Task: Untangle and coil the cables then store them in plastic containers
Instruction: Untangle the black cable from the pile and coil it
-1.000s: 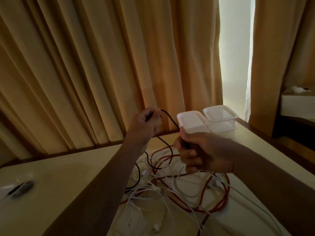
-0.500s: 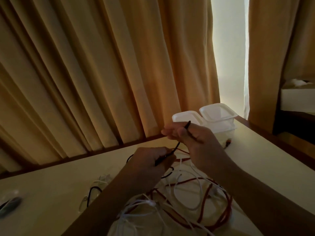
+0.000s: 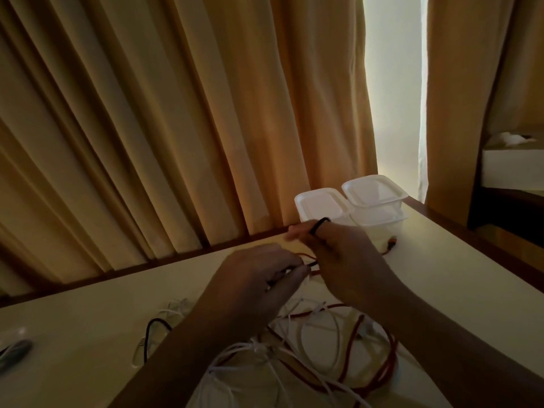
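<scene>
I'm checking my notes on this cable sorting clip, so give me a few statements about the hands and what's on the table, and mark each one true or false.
1. The left hand and the right hand both hold the black cable. True.
2. The red cable is coiled inside a container. False: it lies loose on the table, tangled with the white cables.
3. The plastic containers stand at the table's far edge, by the curtains. True.
4. The right hand lies flat and empty. False: a loop of the black cable runs over its fingers.
</scene>
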Motion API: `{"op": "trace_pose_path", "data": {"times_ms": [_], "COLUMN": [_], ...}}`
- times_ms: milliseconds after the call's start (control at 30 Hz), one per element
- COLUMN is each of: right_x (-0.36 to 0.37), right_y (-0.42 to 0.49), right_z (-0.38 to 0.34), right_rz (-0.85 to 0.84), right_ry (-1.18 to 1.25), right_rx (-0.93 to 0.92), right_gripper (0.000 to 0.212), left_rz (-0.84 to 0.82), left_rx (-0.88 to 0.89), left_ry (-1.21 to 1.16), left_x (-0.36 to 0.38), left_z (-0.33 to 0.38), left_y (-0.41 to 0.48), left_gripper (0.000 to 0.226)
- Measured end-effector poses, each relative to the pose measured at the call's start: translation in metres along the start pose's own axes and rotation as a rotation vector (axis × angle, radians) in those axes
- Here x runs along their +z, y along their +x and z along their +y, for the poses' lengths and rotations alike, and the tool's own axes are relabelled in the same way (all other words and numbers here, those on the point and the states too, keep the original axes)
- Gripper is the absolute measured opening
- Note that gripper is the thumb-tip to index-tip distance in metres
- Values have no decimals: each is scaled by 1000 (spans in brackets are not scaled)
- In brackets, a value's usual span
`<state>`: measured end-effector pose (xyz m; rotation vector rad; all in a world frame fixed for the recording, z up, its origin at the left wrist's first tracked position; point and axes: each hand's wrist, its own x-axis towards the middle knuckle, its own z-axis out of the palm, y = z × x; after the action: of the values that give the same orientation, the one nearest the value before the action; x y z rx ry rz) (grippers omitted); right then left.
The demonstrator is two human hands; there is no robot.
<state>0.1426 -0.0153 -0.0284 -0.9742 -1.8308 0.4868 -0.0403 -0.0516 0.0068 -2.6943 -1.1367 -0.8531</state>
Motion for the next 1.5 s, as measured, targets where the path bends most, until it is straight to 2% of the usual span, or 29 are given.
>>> {"op": "trace_pose_path", "data": {"times_ms": [33, 100, 200, 300, 367, 433, 500, 533, 567, 633, 667, 700, 733, 767, 833, 933, 967, 1033, 1067, 1100, 1133, 1167, 1200, 1233, 1267, 1300, 1333, 1433, 1500], "right_x": [2, 5, -1, -12, -15, -12, -9, -9, -12, -15, -16, -15, -14, -14, -12, -15, -14, -10, -10, -12, -14, -15, -16, -15, -14, -14, -14, -15, -12], "right_y": [0, -1, -5, -13, -18, -20, -20, -20, -18, -14, -12, -11, -10, -11, -16, -22, -24, -25, -26, -25, -24, -23, -21, -18, -15, -15, -16, -24, -27], "right_z": [-2, -4, -11, -17, -20, -20, -23, -24, -20, -9, -1, 4, 6, 5, -6, -24, -27, -30, -32, -30, -25, -20, -11, -4, 0, -2, -5, -23, -29], "right_rz": [-63, -191, -368, -641, -765, -668, -412, -253, -110, 61, 55, 2, -61, -127, -321, -660, -687, -546, -398, -222, -65, 49, 92, 37, -46, -134, -252, -591, -541], "right_ry": [-10, 158, 436, 980, 1297, 1471, 1529, 1423, 1182, 427, 117, -55, -75, 35, 505, 1197, 1359, 1570, 1554, 1398, 1079, 610, 192, -47, -106, -17, 202, 1121, 1432], "right_rx": [30, 115, 209, 345, 329, 260, 265, 233, 171, -2, -72, -77, -23, 69, 195, 238, 194, 169, 161, 134, 69, -26, -124, -153, -93, 13, 113, 229, 164], "right_gripper": [23, 23, 44, 37, 30, 27, 30, 31, 31, 23, 19, 19, 22, 28, 40, 36, 33, 33, 34, 33, 31, 28, 24, 20, 20, 24, 31, 40, 34], "left_rz": [14, 48, 108, 91, 134, 126, 22, -49, -133, -263, -271, -228, -158, -82, 43, 129, 105, 41, -2, -52, -105, -157, -199, -197, -154, -94, -22, 194, 157], "left_rx": [8, 14, 11, -7, -106, -261, -359, -381, -379, -277, -211, -153, -111, -80, -93, -185, -227, -355, -414, -431, -383, -315, -259, -211, -155, -96, -66, -239, -333], "left_ry": [20, 21, -20, -191, -373, -495, -526, -471, -377, -177, -132, -129, -139, -141, -143, -348, -449, -550, -528, -456, -363, -282, -227, -193, -158, -128, -107, -326, -473], "left_x": [-7, -18, -27, -22, -13, -1, 14, 20, 24, 23, 18, 10, -1, -11, -29, -32, -26, -6, 4, 12, 17, 18, 13, 5, -3, -13, -21, -27, -17], "left_z": [-2, -7, -17, -24, -25, -22, -12, -7, -1, 9, 13, 17, 19, 18, 10, -3, -2, 1, 4, 7, 10, 12, 15, 17, 14, 14, 11, -4, -10], "left_y": [3, 13, 28, 37, 39, 35, 24, 17, 13, 3, 1, 2, 6, 11, 22, 34, 36, 32, 27, 20, 13, 8, 4, 4, 7, 13, 18, 31, 33], "left_gripper": [23, 15, 7, 5, 2, 11, 27, 30, 27, 20, 19, 17, 14, 12, 12, 18, 17, 19, 22, 23, 22, 17, 15, 16, 17, 15, 12, 20, 29]}}
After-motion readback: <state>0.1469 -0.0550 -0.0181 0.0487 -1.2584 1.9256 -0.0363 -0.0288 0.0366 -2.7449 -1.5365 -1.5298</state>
